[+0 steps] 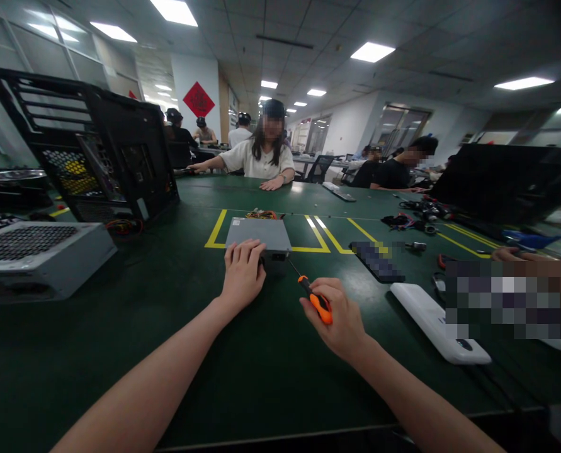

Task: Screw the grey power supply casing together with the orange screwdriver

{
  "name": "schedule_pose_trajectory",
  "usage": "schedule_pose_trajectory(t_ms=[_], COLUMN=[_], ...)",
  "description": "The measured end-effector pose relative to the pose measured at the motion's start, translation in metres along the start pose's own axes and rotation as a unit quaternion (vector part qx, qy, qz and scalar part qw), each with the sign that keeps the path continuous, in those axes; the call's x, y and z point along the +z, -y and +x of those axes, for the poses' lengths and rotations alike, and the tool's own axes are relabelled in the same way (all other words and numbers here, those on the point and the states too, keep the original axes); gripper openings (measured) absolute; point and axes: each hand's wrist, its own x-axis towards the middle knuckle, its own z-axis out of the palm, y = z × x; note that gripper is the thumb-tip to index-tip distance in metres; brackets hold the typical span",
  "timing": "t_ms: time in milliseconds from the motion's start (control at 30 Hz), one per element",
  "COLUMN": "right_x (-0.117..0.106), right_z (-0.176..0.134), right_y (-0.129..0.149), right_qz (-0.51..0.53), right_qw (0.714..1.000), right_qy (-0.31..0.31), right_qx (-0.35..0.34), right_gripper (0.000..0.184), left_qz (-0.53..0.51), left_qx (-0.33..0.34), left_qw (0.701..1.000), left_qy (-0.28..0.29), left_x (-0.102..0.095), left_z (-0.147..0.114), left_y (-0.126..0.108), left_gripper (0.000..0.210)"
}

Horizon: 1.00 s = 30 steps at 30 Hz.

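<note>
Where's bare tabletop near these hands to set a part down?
Bare green tabletop lies between the left forearm and right forearm, and from the left hand across to the large gray box at far left. Crowded right side: white device, dark slab, tangled cables.

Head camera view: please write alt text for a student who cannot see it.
A person's left hand rests on a grey metal box on a green table, while the right hand holds an orange-handled screwdriver, its tip by the box's near right corner. A black computer case stands at left; a co-worker is across the table.
</note>
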Motion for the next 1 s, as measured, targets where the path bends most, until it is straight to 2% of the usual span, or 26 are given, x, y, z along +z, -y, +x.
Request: schedule_pose_trajectory(t_ms=[67, 167, 267, 333, 433, 567, 633, 733, 800, 900, 1000], right_x=[0.0005, -0.0002, -0.0015, -0.0014, -0.0006, -0.0023, -0.004, -0.0055, -0.0055, -0.0055, -0.0072], right_z=[0.0003, 0.0016, 0.0024, 0.0019, 0.0013, 0.0039, 0.0048, 0.0039, 0.0028, 0.0031, 0.0061], right_y=[0.0006, 0.0024, 0.0027, 0.0018, 0.0011, 0.0032, 0.0037, 0.0027, 0.0018, 0.002, 0.0038], right_qz=[0.01, -0.006, 0.004, 0.031, 0.043, 0.024, 0.034, 0.019, 0.001, -0.013, -0.025], right_qw=[1.0, 0.999, 1.0, 0.999, 0.999, 0.996, 0.996, 0.993, 0.989, 0.993, 0.995], right_qy=[-0.01, 0.009, 0.031, 0.02, 0.01, 0.081, 0.088, 0.069, 0.068, 0.081, 0.097], right_qx=[-0.021, -0.045, -0.001, 0.03, 0.012, -0.026, 0.006, 0.095, 0.129, 0.088, 0.026], right_gripper=[0.021, 0.018, 0.02, 0.025, 0.019, 0.009, 0.01, 0.026, 0.024, 0.01, 0.009], left_qz=[0.0, -0.002, -0.001, 0.001, 0.004, 0.005, 0.003, 0.001, 0.001, 0.0, 0.0], left_qx=[-0.003, -0.006, -0.007, -0.005, -0.003, -0.004, -0.004, -0.005, -0.004, -0.004, -0.002], left_qw=[1.0, 1.0, 1.0, 1.0, 1.0, 1.0, 1.0, 1.0, 1.0, 1.0, 1.0], left_qy=[0.0, -0.001, 0.0, 0.0, 0.0, -0.001, -0.001, -0.001, -0.001, -0.002, 0.0], left_x=[-0.0006, -0.0009, -0.0007, -0.0003, 0.0005, 0.0011, 0.001, 0.001, 0.0011, 0.0012, 0.0009], left_z=[0.0003, 0.0004, 0.0003, 0.0001, -0.0002, -0.0005, -0.0005, -0.0005, -0.0005, -0.0003, -0.0001], left_y=[-0.0005, -0.0009, -0.0005, -0.0002, 0.0001, 0.0002, 0.0003, 0.0005, 0.0005, 0.0003, 0.0001], left_gripper=[0.04, 0.04, 0.04, 0.04, 0.039, 0.039, 0.04, 0.04, 0.039, 0.04, 0.041])
